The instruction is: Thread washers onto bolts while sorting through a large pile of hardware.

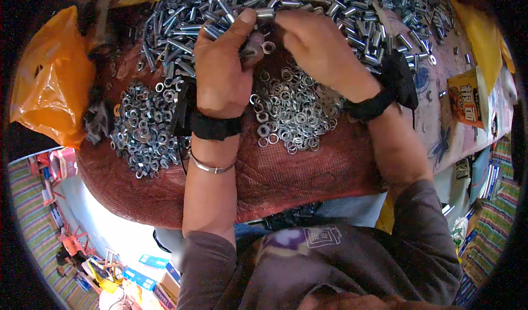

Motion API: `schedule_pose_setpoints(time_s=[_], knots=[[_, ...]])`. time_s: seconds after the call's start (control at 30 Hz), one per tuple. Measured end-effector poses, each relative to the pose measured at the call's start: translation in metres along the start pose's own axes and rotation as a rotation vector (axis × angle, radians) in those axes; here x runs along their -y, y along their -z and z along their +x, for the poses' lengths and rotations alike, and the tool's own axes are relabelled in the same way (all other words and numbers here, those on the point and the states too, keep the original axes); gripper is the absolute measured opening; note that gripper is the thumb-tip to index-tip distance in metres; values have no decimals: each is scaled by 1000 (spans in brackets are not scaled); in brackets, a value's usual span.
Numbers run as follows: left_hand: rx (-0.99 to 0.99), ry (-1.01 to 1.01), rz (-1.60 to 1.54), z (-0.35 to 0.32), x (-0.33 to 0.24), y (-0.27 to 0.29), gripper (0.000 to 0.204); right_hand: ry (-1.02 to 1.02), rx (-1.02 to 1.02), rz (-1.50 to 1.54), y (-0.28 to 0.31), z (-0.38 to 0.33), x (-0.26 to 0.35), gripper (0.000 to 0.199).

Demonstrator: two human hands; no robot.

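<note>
Fingers of both hands, left hand (223, 71) and right hand (319, 49), pinch one shiny metal sleeve (265, 13) above ring-shaped washers (291, 109).

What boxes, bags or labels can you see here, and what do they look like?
Orange plastic bag: far left, crumpled and shiny.
Small carton: right edge of the table, orange and yellow, boxy.
Blue boxes: on the floor, lower left, flat.
Patch label: on the person's grey top, pale rectangle.

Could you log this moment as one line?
left hand: holds sleeve | right hand: at sleeve | washers below | nuts left
</note>
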State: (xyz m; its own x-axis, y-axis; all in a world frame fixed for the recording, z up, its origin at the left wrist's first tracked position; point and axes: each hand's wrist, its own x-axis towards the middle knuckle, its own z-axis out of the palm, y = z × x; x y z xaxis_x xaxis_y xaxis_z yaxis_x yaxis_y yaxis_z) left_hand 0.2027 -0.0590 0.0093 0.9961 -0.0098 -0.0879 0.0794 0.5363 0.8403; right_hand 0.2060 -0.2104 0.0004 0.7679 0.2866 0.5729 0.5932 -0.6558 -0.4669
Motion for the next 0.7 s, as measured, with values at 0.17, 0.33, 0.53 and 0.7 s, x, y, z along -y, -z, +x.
schedule_pose_setpoints(time_s=[0.17,0.33,0.53,0.7], knots=[[-26,23,-46,-1,-1,-4,8,-57,241,-214,-1,-4,6,18],[61,48,-73,-2,-1,4,8,-82,247,-312,1,-5,9,17],[87,76,-88,-1,-2,1,13,-158,166,-96,16,-1,9,14],[96,99,-188,3,1,11,7,-529,-74,660,44,2,8,13]])
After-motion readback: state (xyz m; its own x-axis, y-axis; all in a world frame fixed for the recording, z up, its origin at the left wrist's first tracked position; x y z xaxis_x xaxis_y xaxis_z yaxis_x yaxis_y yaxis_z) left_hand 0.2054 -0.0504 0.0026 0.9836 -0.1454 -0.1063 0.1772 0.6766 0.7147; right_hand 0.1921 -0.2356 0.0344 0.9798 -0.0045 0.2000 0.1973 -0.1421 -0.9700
